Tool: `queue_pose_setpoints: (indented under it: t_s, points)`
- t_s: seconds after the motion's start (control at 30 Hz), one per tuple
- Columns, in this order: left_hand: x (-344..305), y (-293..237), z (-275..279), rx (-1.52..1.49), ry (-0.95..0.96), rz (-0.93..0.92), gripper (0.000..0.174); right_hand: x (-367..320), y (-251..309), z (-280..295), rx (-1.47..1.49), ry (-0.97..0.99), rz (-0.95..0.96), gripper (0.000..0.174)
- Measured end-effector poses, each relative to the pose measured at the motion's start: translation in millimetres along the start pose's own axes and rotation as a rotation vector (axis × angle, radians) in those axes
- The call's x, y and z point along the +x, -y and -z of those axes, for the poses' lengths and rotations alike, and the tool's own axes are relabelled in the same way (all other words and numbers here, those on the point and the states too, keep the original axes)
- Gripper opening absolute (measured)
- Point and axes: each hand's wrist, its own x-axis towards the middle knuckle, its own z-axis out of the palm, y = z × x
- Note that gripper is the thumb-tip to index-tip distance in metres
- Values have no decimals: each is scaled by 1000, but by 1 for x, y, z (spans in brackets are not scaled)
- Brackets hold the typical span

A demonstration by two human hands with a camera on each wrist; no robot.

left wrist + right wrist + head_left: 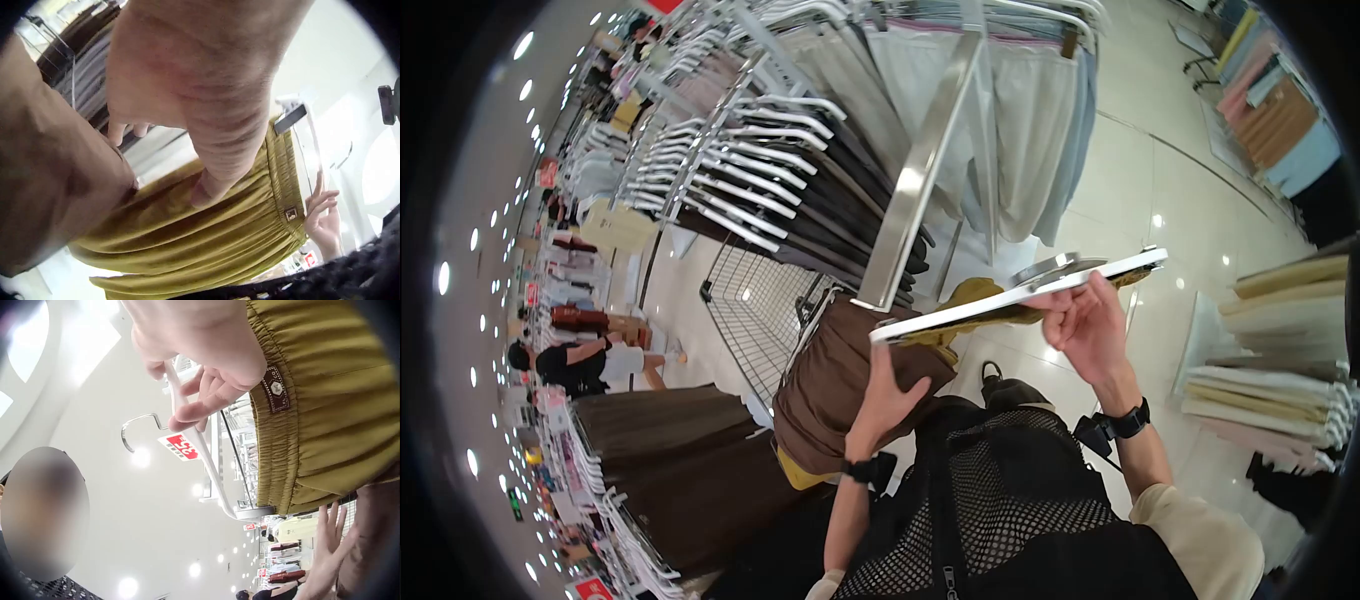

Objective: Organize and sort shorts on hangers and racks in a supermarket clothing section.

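My right hand grips the middle of a white hanger, its fingers curled round the bar. Olive trousers with a gathered waistband hang from the hanger's clips; a small brown label sits on the waistband. A red-and-white price tag is by the hanger's hook. Under the hanger's left end my left hand is spread, thumb apart, against or close to the trousers; contact cannot be told. Brown fabric lies beside the left hand, over the cart's edge.
A wire shopping cart stands ahead on the left. Racks of dark trousers and pale trousers stand in front, with a metal bar jutting close to the hanger. Folded clothes hang at the right; a person is at the far left.
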Motion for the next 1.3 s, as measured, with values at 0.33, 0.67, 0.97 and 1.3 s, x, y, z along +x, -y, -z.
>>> queue_pose_setpoints:
  t_s: [0.33, 0.67, 0.97, 1.3]
  points:
    - [48, -46, -72, -224, 545, -15, 57, -29, 2, -22, 207, 490, 46, 67]
    - [2, -62, -58, -281, 613, -37, 52, -39, 8, -73, 231, 715, -80, 87]
    - [-47, -41, -33, -345, 535, 14, 48, -28, -12, -135, 247, 876, -143, 106]
    - [-129, -4, -15, -415, 351, 186, 43, -29, -71, -193, 292, 1042, -379, 120]
